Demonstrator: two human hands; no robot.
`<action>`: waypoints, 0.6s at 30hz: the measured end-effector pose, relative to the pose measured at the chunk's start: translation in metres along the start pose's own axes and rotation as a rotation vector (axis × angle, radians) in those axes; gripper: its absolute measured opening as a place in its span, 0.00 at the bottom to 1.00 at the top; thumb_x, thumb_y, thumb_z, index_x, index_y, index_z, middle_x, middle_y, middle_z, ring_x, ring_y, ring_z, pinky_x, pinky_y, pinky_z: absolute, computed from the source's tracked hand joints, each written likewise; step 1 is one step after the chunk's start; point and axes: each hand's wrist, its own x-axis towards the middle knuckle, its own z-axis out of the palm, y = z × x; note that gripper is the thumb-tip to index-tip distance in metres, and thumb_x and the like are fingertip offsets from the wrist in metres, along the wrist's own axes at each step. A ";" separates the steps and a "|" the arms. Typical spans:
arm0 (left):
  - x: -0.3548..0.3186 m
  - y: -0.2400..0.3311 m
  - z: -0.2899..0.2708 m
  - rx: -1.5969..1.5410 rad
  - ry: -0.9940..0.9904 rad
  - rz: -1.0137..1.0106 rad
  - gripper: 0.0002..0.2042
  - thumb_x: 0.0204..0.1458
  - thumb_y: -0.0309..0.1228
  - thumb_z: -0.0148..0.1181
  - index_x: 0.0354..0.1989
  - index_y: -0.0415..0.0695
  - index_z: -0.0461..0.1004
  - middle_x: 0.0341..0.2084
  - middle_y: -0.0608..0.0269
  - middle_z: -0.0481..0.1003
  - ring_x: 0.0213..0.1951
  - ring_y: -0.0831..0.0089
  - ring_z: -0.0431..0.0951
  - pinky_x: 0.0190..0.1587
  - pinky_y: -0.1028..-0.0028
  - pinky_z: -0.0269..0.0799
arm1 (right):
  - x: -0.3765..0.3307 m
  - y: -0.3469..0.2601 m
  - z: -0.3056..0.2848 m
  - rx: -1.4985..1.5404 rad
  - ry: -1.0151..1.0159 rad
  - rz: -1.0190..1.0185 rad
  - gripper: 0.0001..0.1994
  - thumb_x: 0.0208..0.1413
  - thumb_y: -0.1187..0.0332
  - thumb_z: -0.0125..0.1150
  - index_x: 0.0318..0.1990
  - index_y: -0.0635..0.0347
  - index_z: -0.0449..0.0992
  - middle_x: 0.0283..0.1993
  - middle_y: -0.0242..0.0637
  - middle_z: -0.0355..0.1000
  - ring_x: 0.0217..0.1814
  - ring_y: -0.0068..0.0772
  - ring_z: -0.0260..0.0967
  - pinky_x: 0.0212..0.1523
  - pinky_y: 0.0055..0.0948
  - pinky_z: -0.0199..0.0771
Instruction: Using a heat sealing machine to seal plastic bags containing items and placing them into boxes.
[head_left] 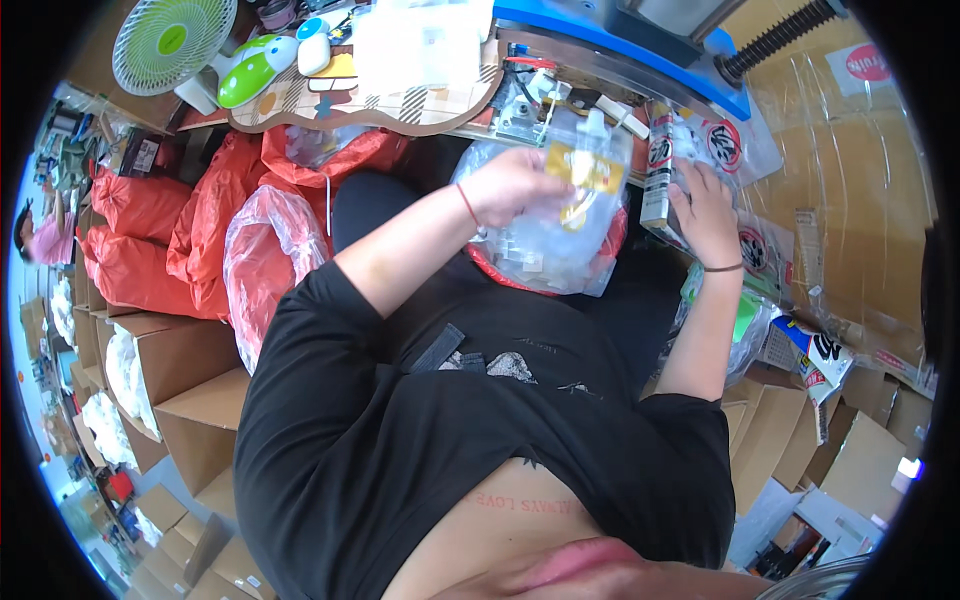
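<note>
Head: bags (200, 215), cardboard (840, 200) around hands (508, 187)

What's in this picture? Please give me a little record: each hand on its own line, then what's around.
Left hand: apparently pinching a clear pouch with yellow print; blurred there
Right hand: fingers spread, at a white, black and red box
Upper left: green-and-white fan
Left side: red bags, cardboard boxes
Top: blue frame
</note>
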 end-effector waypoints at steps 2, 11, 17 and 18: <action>0.008 0.016 -0.010 -0.071 0.039 -0.003 0.13 0.50 0.23 0.66 0.45 0.38 0.78 0.37 0.61 0.81 0.39 0.76 0.81 0.45 0.76 0.76 | -0.005 0.005 0.005 0.162 -0.075 0.020 0.15 0.64 0.61 0.53 0.51 0.62 0.73 0.52 0.48 0.71 0.54 0.52 0.68 0.56 0.39 0.67; -0.047 -0.027 0.016 0.335 -0.089 -0.089 0.12 0.55 0.28 0.64 0.46 0.38 0.77 0.38 0.65 0.80 0.39 0.79 0.80 0.44 0.75 0.78 | -0.024 0.006 0.024 0.291 0.129 0.067 0.13 0.63 0.63 0.54 0.48 0.61 0.76 0.52 0.46 0.71 0.53 0.51 0.68 0.55 0.40 0.67; -0.054 -0.022 0.014 0.238 -0.057 -0.062 0.12 0.59 0.29 0.61 0.49 0.37 0.76 0.38 0.65 0.80 0.40 0.81 0.80 0.43 0.78 0.78 | -0.013 -0.042 -0.016 0.211 0.164 0.088 0.13 0.60 0.66 0.59 0.49 0.61 0.76 0.49 0.39 0.74 0.51 0.35 0.71 0.52 0.31 0.69; -0.055 -0.023 0.018 0.238 -0.067 -0.069 0.12 0.59 0.29 0.61 0.49 0.37 0.76 0.38 0.65 0.80 0.40 0.81 0.80 0.43 0.78 0.78 | -0.014 -0.052 -0.022 0.576 0.074 0.124 0.13 0.59 0.67 0.60 0.49 0.61 0.76 0.48 0.37 0.74 0.50 0.31 0.71 0.50 0.29 0.69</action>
